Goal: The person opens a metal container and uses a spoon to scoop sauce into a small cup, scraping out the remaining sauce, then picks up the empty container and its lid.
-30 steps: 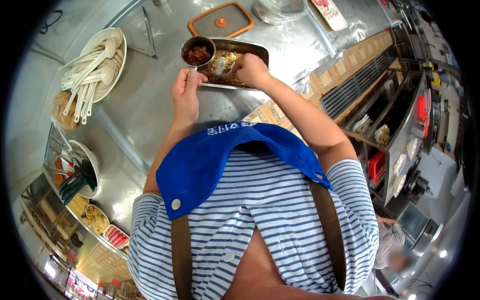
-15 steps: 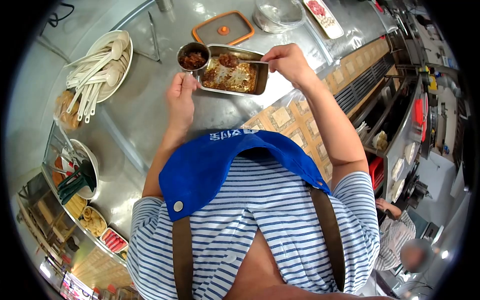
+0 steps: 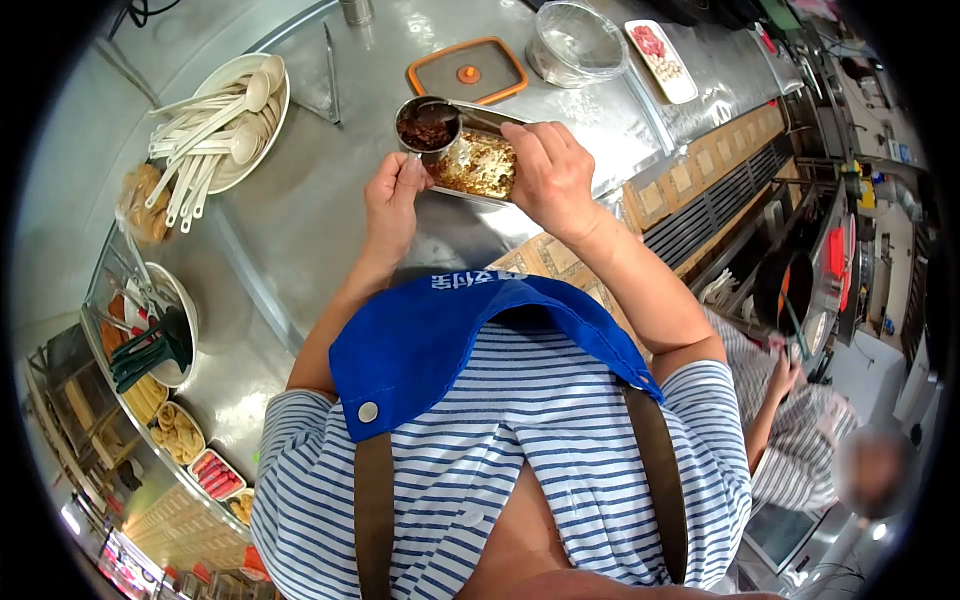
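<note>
Where the left end of the tray [image 3: 485, 120] begins, I find the cup [image 3: 431, 153] held at that corner; from this overhead view I cannot tell whether it touches the rim. Dark red-brown sauce [image 3: 424, 137] lies in the cup, below the rim.

My left hand [image 3: 393, 197] grasps the cup by its handle: thumb along the near side, fingers folded beneath and behind, no gap between them that I can see. My right hand [image 3: 557, 178] is over the tray's right end, fingers curled and pressed together. I record it as closed on the spoon [image 3: 437, 108], the bowl of which tips over the cup; most of the handle is hidden, so I cannot verify exactly where the fingertips bear. Oily brown residue [image 3: 477, 166] covers the tray's floor between the two hands, bare metal shining through it in patches.

Beyond the tray, flat on the steel counter [image 3: 305, 190], I note the orange-edged lid [image 3: 468, 73], knob upward. The clear tub [image 3: 577, 81] stands to its right, and farther right lies the white dish [image 3: 683, 92] with pink and pale pieces. Well to the left, the tongs [image 3: 332, 75] lie near the large bowl [image 3: 268, 160], heaped with cream-coloured ladles [image 3: 240, 120]. At the far right, a co-worker in a striped top [image 3: 805, 450] extends one hand towards a dark wok [image 3: 770, 287].
</note>
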Demonstrator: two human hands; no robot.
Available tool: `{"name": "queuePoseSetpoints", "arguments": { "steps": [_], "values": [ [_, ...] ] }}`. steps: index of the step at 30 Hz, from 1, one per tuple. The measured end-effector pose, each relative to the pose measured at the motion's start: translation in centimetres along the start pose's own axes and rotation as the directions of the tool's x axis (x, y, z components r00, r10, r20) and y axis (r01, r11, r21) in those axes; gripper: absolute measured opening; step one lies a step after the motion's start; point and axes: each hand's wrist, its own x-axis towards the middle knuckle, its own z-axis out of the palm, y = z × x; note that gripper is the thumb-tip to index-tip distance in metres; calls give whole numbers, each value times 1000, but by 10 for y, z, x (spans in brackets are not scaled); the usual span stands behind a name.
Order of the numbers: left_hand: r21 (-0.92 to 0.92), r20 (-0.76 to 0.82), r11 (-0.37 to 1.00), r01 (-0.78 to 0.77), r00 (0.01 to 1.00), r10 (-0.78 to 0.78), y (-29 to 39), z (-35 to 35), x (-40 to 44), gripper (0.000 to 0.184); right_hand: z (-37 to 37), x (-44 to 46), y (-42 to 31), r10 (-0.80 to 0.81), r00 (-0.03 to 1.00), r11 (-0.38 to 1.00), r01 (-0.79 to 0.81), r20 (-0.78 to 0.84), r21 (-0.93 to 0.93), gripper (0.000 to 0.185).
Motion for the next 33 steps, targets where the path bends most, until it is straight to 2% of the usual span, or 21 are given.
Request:
{"name": "queuePoseSetpoints", "arguments": {
  "steps": [1,4,5,7,9,11,13,15,17,19,21,22,24,25,27,28,29,31,33],
  "values": [
    [-22,0,1000,6,1000,-6,0,0,2,23,0,-1,1,5,1000,1000,-5,0,-5,34],
    [-54,-46,999,5,999,-8,4,2,1,22,-4,-6,6,347,937,918,-347,32,192,17],
    [-55,-47,998,14,999,-16,2,1,-1,22,-4,-7,10,394,919,900,-392,31,188,18],
    [-55,-60,998,-12,998,9,-1,-2,1,21,8,-19,22,429,891,894,-443,151,73,21],
    [-78,-62,997,-8,998,3,-7,-2,1,21,32,-35,34,400,871,916,-379,286,-129,25],
    [-101,-62,995,-8,998,1,-9,0,3,20,52,-45,39,342,868,937,-287,361,-198,23],
    [-167,-60,986,-30,998,20,-7,2,3,21,68,-51,39,287,884,956,-239,369,-172,22],
    [-172,-58,985,-12,998,2,-7,2,3,21,74,-51,32,286,877,958,-261,387,-118,19],
    [-183,-55,983,5,998,-15,-9,0,4,21,72,-52,25,252,797,959,-283,549,-30,16],
    [-152,-46,988,29,998,-37,-14,-3,4,17,68,-51,26,232,799,958,-285,555,10,17],
    [-136,-43,990,35,998,-41,-12,-1,5,17,62,-42,25,338,626,898,-438,703,-41,15],
    [-117,-42,992,36,998,-41,-11,-1,5,17,64,-42,28,337,625,898,-438,704,-41,15],
    [-120,-51,993,19,998,-25,-11,1,6,20,68,-40,40,348,587,795,-598,731,102,15],
    [-123,-60,992,-1,998,-7,-11,2,6,23,68,-40,44,347,587,795,-598,731,102,15],
    [-138,-66,990,1,998,-10,-11,2,7,23,59,-28,49,430,306,489,-870,849,65,17],
    [-151,-71,988,4,997,-15,-11,1,7,23,53,-27,50,418,289,386,-915,861,120,20],
    [-151,-72,989,2,997,-13,-11,0,7,23,47,-24,51,418,291,387,-914,861,121,20],
    [-163,-74,987,-4,997,-9,-11,-2,8,23,35,-19,55,391,156,199,-977,907,82,20],
    [-162,-75,987,-9,997,-4,-11,-4,8,22,20,-15,61,386,159,201,-976,909,86,20]
  ]
}}
